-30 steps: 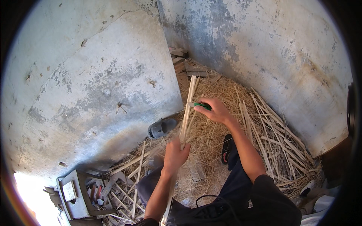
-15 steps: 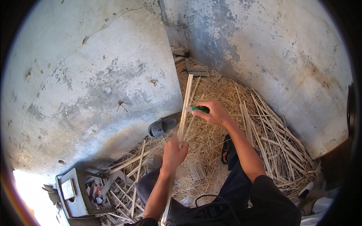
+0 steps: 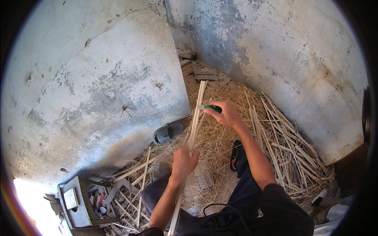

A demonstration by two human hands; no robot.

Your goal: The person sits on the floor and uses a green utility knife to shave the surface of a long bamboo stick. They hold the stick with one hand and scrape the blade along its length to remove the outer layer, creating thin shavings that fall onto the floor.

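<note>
Bamboo strip (image 3: 195, 118), long and pale, runs from the person's lap up toward the corner where the two concrete walls (image 3: 98, 90) meet, its far end splitting into two thin slats. The left hand (image 3: 184, 161) is wrapped around the strip low down, fingers curled tight about it. The right hand (image 3: 225, 114) is closed in a fist on a green-handled knife (image 3: 212, 108), whose short blade points left and meets the strip partway up, right where the slats part.

Under both hands lies a thick bed of fine straw-coloured shavings (image 3: 220, 137), covering the floor between the walls. A dark sandal (image 3: 235, 155) shows just beside the right forearm, on the person's foot as far as can be told, and the legs are in dark trousers (image 3: 240, 196). A grey slipper (image 3: 168, 133) sits on its own at the foot of the left wall, near the strip but apart from it.

To the right, a loose heap of split bamboo slats (image 3: 287, 149) fans out against the right-hand wall. More slats (image 3: 138, 177) lie scattered at lower left. Beyond them stands a grey open tool box (image 3: 76, 204), and inside it are a few dark tools and scraps jumbled together, too small to tell apart. A few flat pieces of wood (image 3: 197, 70) are stacked in the far corner.
</note>
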